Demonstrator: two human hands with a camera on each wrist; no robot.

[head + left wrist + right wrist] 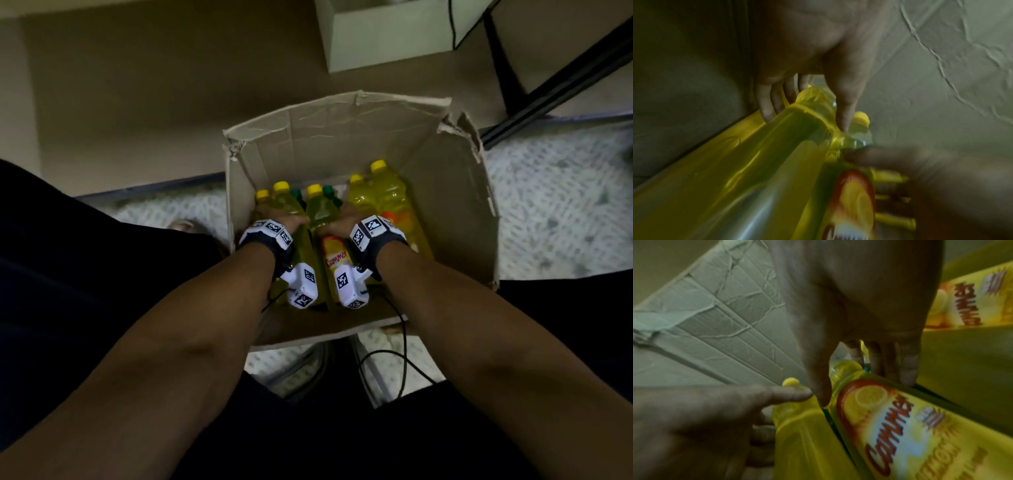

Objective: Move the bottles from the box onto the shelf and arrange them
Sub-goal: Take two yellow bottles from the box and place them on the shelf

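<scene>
Open-topped cardboard box (pixel 455 192): access from above is unobstructed. Yellow bottles (pixel 388 198) stand packed side by side, leaving narrow gaps; bare floor shows only along the far wall (pixel 342 144).

A cardboard box (pixel 455 212) sits on a pale patterned rug (pixel 555 212).

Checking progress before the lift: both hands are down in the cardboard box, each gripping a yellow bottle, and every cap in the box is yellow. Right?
Not quite: the head view shows two green caps among the yellow ones. The rest holds: the left hand and right hand each grip a yellow plastic bottle inside the brown cardboard box.
</scene>
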